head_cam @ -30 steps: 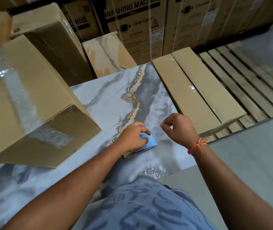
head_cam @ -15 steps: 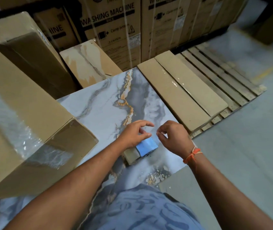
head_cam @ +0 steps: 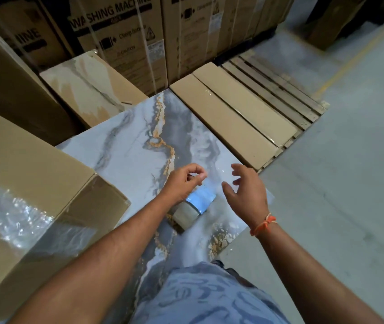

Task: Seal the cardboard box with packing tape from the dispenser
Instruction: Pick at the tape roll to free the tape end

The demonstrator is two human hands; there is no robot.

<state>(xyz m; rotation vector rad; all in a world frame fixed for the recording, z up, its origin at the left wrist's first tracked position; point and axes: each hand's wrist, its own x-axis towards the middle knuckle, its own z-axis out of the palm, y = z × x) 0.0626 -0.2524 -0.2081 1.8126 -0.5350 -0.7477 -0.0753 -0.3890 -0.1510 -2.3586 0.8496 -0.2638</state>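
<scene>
A big cardboard box (head_cam: 34, 164) lies at the left on a marble-patterned slab (head_cam: 134, 148), with a wide strip of clear tape (head_cam: 11, 218) across its top and down its near side. A tape roll with a blue label (head_cam: 192, 206) lies on the slab to the right of the box. My left hand (head_cam: 181, 183) sits over the roll with thumb and forefinger pinched together above it, apparently on the clear tape end. My right hand (head_cam: 247, 192) hovers just right of the roll with its fingers spread and nothing in it.
Tall washing machine cartons (head_cam: 120, 36) line the back. Another brown box (head_cam: 11, 85) and a marble-print package (head_cam: 88, 87) stand behind the slab. Two long flat beige packs (head_cam: 233, 113) lie on a wooden pallet (head_cam: 275, 90) to the right. Grey concrete floor (head_cam: 338, 183) spreads beyond.
My right hand has let go, opened and drawn off to the right of the roll. My left thumb and forefinger have pinched together above the roll. The view has shifted rightwards.
</scene>
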